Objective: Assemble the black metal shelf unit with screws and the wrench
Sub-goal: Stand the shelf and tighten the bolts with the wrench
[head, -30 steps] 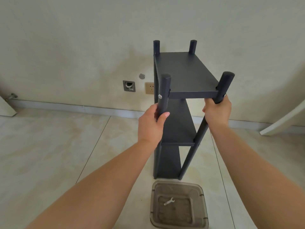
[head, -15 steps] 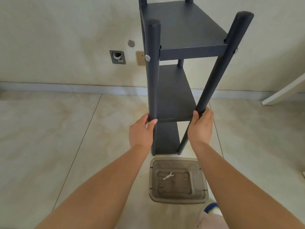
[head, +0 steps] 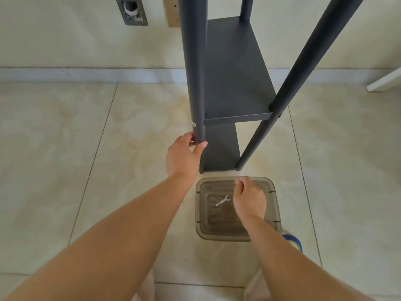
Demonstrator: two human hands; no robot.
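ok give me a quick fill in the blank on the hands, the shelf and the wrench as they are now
1. The left hand grips the near-left ____ of the black metal shelf unit.
2. The small silver wrench lies inside the clear plastic ____.
3. The right hand hovers over that box, holding ____.
4. The unit stands on the ____ floor.

Missing words: leg; box; nothing; tiled

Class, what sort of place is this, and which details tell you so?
Probably a bare room in a home: tiled floor, plain wall with a socket, and a skirting board.
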